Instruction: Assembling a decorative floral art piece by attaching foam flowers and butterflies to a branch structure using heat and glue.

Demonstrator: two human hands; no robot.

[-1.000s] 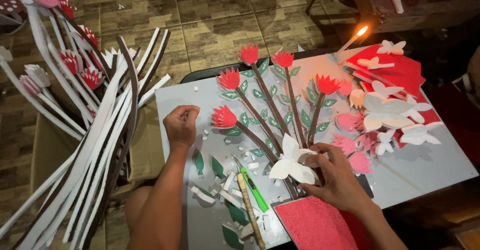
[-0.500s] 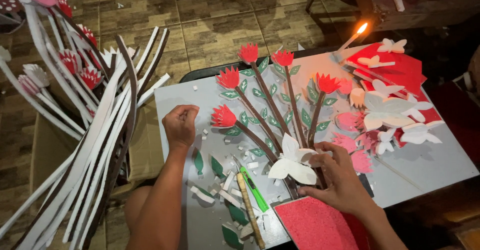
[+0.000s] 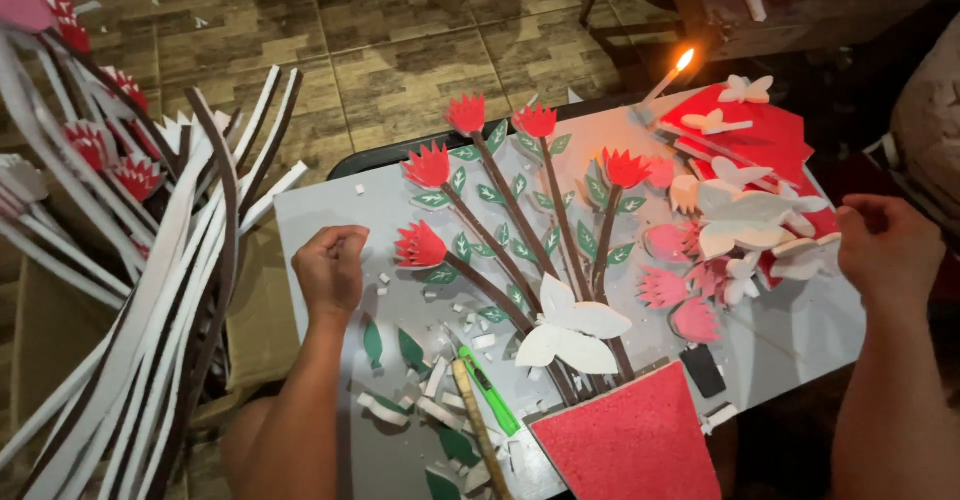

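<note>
5 red foam flowers point(image 3: 427, 165) on brown stems fan out across the grey board point(image 3: 320, 200). Their stems gather under a white foam butterfly point(image 3: 572, 325) that sits just above the red foam vase point(image 3: 630, 440) at the near edge. Small green leaves are set along the stems.

The left hand point(image 3: 330, 270) rests on the board just left of the lowest flower, fingers curled together in a loose fist with nothing showing in it. The right hand point(image 3: 888, 245) is at the board's right edge, well apart from the bouquet. It lies beside a heap of white butterflies point(image 3: 745, 218) and pink flower heads point(image 3: 670, 285) on red sheets point(image 3: 770, 135). Its fingers are bent inward, and I cannot tell whether they hold anything.

Neither hand touches the bouquet, so the work looks to be at a pause between placing pieces, with the right hand nearest the spare cut-outs. Adding another piece would call for lifting 1 cut-out cleanly from the heap and setting it down without nudging the stems or leaves.

A green cutter point(image 3: 490, 392) and a wooden stick point(image 3: 478, 430) lie side by side near the vase among white scraps and 2 loose green leaves point(image 3: 372, 342). A lit candle point(image 3: 668, 78) leans at the far edge, close to the red sheets. Long white and brown foam strips point(image 3: 150, 310) lie bundled to the left, beyond the board.
</note>
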